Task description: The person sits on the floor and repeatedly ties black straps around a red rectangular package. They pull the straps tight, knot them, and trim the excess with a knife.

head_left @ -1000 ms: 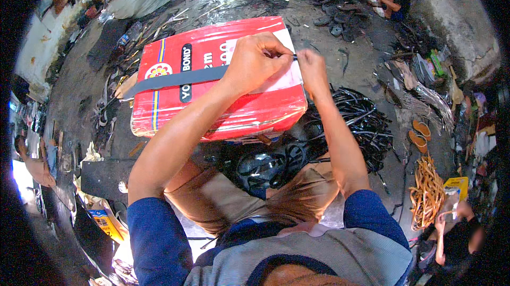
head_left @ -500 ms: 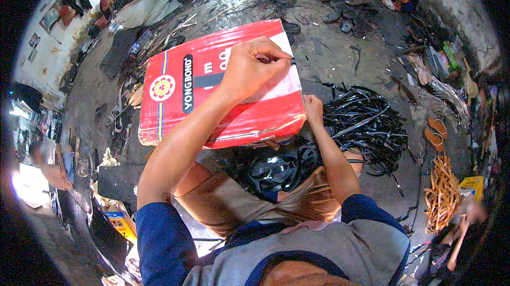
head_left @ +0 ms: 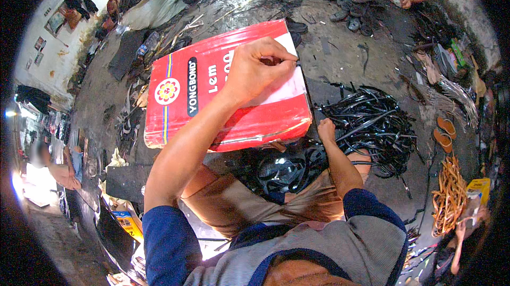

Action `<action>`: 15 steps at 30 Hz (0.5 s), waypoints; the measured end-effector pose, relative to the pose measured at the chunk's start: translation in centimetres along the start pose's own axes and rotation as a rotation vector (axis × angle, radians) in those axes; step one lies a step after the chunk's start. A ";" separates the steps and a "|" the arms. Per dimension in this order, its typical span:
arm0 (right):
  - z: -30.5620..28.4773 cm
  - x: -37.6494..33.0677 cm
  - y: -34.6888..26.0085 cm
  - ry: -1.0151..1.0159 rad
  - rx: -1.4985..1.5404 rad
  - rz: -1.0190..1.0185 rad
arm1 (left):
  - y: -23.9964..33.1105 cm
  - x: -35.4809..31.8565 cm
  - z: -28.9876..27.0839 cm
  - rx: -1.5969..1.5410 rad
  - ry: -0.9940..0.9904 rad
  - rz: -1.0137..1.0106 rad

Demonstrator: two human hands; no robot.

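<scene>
Pressing down on the red carton (head_left: 212, 100), the left hand (head_left: 257, 70) is curled, fingertips pinched at its top; stiff, light, best gripped by edges. The right hand (head_left: 325, 129) is closed at its near corner.

Left hand (head_left: 258, 70) atop red tin (head_left: 212, 94); right hand (head_left: 325, 129) beside black straps (head_left: 372, 121).

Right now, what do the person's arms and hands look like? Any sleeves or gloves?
Both hands are bare, no gloves: the left hand and the right hand. The forearms are bare too. Dark blue sleeves are pushed up to about the elbows, under a grey striped vest.
</scene>
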State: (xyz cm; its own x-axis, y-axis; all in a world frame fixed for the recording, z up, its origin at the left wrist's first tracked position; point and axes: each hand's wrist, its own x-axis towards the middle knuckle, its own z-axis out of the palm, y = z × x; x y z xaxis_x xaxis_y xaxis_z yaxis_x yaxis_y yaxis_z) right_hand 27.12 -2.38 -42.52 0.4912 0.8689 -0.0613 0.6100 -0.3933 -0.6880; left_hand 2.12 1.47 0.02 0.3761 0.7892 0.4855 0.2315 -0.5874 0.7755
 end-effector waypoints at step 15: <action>-3.8 -1.6 0.2 -0.085 -0.317 0.033 | -1.1 0.0 -1.2 0.451 -0.153 0.657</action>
State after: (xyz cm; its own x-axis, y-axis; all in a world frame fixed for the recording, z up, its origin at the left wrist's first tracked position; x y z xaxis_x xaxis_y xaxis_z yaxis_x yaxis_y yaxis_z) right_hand 28.78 -4.98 -39.81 0.4687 0.8707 -0.1491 0.7643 -0.4843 -0.4258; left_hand 0.84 2.37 -0.34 0.6716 0.2442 0.6995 0.2481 -0.9637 0.0983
